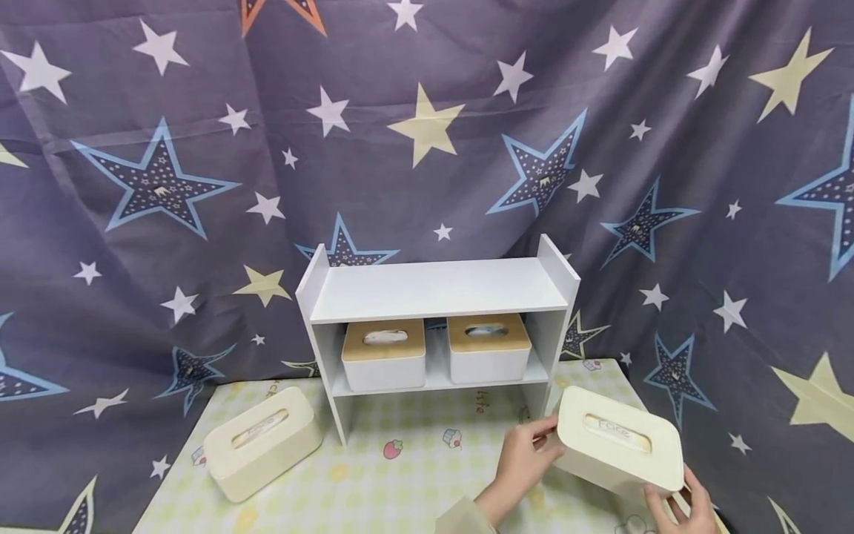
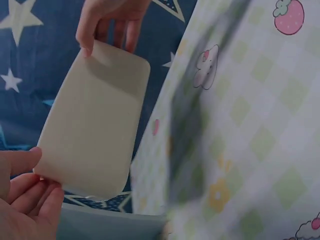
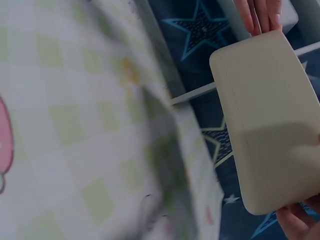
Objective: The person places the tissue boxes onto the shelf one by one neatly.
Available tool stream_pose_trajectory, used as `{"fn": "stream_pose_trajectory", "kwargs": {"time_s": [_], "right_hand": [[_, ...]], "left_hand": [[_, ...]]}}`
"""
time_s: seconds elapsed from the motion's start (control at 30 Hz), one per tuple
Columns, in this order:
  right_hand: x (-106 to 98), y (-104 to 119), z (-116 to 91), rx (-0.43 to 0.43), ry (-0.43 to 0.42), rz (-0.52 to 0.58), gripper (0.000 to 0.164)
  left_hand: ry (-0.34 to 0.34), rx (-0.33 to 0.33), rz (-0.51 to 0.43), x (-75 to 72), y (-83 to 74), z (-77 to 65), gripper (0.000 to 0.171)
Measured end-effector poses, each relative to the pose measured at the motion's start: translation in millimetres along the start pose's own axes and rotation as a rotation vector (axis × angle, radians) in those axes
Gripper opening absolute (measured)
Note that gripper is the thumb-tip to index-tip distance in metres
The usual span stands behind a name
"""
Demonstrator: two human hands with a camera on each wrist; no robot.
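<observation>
A cream tissue box (image 1: 617, 460) with a handwritten slip reading "Face" in its oval slot is held at both ends, over the right side of the table. My left hand (image 1: 523, 460) grips its left end, thumb and fingers at the side. At the opposite end, my right hand (image 1: 683, 508) pinches the near right corner. Both wrist views show the plain long side of the box (image 2: 95, 120), with my left hand (image 2: 25, 190) below and right hand (image 2: 115, 22) above in the left one. The table shadow lies beneath the box.
A white two-tier shelf (image 1: 437, 289) stands at the back. Two white tissue boxes with wooden lids, one left (image 1: 385, 369) and one right (image 1: 490, 365), sit on its lower tier. Another cream tissue box (image 1: 267, 449) lies at the table's left. A star-patterned curtain (image 1: 427, 200) hangs behind.
</observation>
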State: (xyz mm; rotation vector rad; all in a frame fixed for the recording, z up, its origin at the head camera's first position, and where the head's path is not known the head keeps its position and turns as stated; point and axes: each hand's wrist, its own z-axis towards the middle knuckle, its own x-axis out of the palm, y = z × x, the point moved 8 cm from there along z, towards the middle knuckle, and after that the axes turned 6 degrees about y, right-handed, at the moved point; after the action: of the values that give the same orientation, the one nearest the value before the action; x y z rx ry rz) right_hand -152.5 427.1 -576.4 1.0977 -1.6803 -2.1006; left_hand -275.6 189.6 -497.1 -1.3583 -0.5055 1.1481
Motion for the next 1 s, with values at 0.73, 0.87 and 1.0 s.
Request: {"fn": "stream_pose_trajectory", "kwargs": {"time_s": [0.73,0.87,1.0], "right_hand": [[-22,152,-73,-0.599,-0.142,0.035,0.084],[-17,168,-76,-0.646,-0.119,0.060,0.082],[-9,185,-79,-0.723,-0.080,0.109,0.080]], "left_hand": [[-0.285,0.283,-0.192,-81.3,-50.1,-49.5,0.045],[-0.322,0.329,-0.176,-98.6,-61.1,-54.8,0.045],[-0.364,0.360,-0.161,-118.1,-72.5,-60.6,0.044]]}}
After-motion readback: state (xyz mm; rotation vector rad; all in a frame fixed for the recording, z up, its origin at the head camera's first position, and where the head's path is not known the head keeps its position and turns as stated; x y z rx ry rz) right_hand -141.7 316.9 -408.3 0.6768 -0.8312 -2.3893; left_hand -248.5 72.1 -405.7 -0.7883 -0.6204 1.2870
